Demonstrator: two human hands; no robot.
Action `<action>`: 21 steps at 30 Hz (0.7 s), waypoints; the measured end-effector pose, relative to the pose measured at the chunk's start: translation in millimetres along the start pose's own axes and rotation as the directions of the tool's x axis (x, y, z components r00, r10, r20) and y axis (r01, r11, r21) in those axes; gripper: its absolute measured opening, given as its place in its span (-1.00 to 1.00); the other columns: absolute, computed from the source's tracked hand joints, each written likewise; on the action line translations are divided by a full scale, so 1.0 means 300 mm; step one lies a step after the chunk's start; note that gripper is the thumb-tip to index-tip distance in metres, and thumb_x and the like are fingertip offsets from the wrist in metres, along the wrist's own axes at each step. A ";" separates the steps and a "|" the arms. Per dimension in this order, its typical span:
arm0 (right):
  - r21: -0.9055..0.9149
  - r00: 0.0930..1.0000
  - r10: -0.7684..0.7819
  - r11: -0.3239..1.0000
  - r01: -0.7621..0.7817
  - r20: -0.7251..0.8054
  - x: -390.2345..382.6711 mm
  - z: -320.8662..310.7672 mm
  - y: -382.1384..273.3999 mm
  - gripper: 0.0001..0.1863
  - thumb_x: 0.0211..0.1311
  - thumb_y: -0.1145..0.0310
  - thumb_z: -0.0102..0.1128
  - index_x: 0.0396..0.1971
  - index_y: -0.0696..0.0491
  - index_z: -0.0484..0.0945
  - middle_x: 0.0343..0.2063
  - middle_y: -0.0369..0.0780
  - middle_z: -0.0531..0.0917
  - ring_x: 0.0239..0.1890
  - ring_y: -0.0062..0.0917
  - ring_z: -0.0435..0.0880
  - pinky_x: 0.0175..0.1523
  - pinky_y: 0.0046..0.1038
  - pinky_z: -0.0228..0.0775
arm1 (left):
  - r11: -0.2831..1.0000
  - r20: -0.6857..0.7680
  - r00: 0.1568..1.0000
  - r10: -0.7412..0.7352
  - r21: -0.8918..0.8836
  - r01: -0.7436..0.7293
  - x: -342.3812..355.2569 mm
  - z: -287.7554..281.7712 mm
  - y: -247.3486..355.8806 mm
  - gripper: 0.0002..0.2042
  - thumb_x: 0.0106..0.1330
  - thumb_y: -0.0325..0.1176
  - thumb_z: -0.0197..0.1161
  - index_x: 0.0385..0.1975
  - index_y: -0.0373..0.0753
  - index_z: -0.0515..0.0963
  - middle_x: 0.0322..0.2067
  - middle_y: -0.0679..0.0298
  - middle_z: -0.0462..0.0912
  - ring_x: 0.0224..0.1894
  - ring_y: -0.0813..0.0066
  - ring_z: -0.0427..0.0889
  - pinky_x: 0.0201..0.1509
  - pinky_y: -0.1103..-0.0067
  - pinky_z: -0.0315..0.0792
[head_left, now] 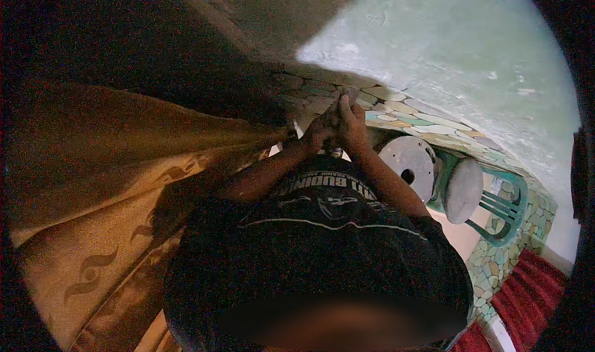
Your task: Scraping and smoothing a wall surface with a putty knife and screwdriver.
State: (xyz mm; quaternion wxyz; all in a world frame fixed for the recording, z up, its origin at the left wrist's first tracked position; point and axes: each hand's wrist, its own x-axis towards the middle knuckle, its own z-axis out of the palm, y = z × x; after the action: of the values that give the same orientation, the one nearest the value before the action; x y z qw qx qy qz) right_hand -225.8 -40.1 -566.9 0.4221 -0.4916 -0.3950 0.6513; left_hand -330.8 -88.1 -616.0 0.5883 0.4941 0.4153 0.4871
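Note:
My two hands are close together in front of my chest, against a dim background. The left hand (320, 132) is closed, its fingers meeting the other hand. My right hand (351, 124) is closed too, fingers bent and pointing up and away. A small greyish patch shows at the tips of the right fingers; whether it is a held thing cannot be made out. Shadow and picture noise hide what lies between the palms. Both forearms come out of a black printed T-shirt (334, 246).
An orange-brown patterned curtain (99, 240) hangs at the left. At the right are a pale round disc with holes (406, 163), a grey round panel (463, 191) and a green plastic chair (505, 209). Behind runs a stone-patterned wall (434, 116); a red curtain (530, 302) is lower right.

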 end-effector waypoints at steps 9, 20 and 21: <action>0.004 0.986 -0.165 0.986 0.165 -0.032 -0.034 0.074 -0.071 -0.61 0.24 0.09 -0.01 -0.56 0.13 0.45 -0.65 -0.30 0.49 -0.58 -0.62 0.42 -0.46 -0.50 0.25 | 0.891 -0.269 0.850 -0.453 -0.104 0.442 0.021 0.029 0.201 -0.52 0.28 -0.25 -0.02 0.17 -0.28 0.15 0.05 0.15 0.35 0.04 0.30 0.38 0.05 0.48 0.31; 0.213 0.987 -0.072 0.972 0.101 -0.142 0.005 0.184 -0.020 -0.60 0.28 0.11 -0.07 -0.56 0.16 0.44 -0.65 -0.34 0.46 -0.59 -0.65 0.37 -0.50 -0.53 0.22 | 0.666 0.073 0.927 0.369 0.675 -0.318 0.028 -0.118 0.104 -0.62 0.17 -0.24 0.10 -0.06 -0.32 0.35 -0.28 -0.01 0.49 -0.27 0.04 0.50 -0.25 0.30 0.42; 0.212 0.986 -0.075 0.972 0.106 -0.147 0.007 0.190 -0.019 -0.60 0.28 0.11 -0.07 -0.56 0.16 0.44 -0.65 -0.34 0.46 -0.59 -0.65 0.37 -0.50 -0.53 0.22 | 0.666 0.078 0.926 0.370 0.672 -0.323 0.033 -0.136 0.084 -0.62 0.17 -0.24 0.10 -0.06 -0.32 0.35 -0.28 -0.01 0.49 -0.27 0.04 0.50 -0.25 0.30 0.42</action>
State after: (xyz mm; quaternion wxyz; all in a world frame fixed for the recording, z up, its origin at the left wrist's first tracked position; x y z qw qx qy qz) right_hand -280.8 -41.8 -550.6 0.5293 -0.4675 -0.3125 0.6353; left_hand -372.6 -70.2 -597.9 0.2517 0.7267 0.4802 0.4219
